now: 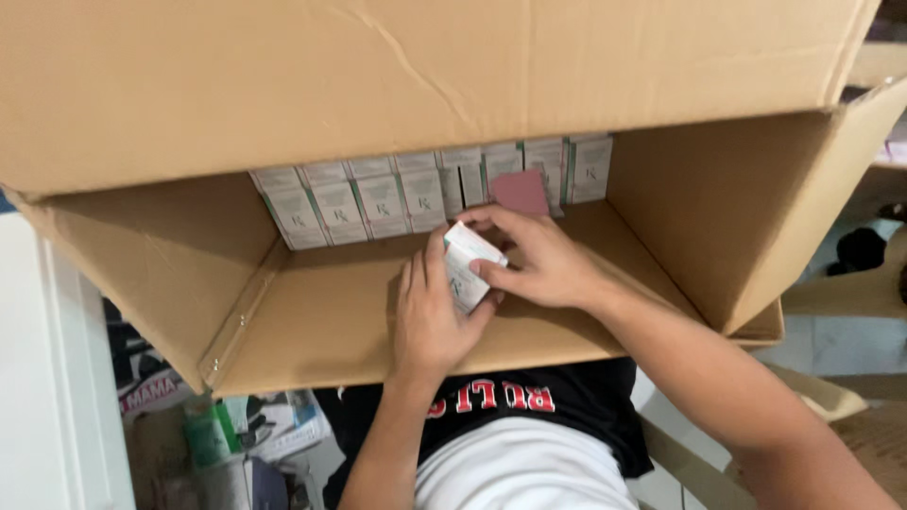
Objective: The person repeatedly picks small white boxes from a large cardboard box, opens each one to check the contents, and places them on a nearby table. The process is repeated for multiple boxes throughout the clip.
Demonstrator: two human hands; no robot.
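A large open cardboard carton [312, 326] lies on my lap with its flaps spread. Both hands are inside it around one small white and pale green box [467, 265]. My left hand [433, 316] cups the box from below and the left. My right hand [537, 260] grips its top right corner with fingers and thumb. Along the carton's far wall stands a row of several matching small boxes [383, 205], upright and side by side. A dusky pink box [519, 192] sits among them near the right end.
The carton's big top flap [425, 76] fills the upper view and its right flap [756, 217] juts out. Below left lie bags and printed packaging [227, 430] on the floor. A white panel [38, 378] stands at the left edge.
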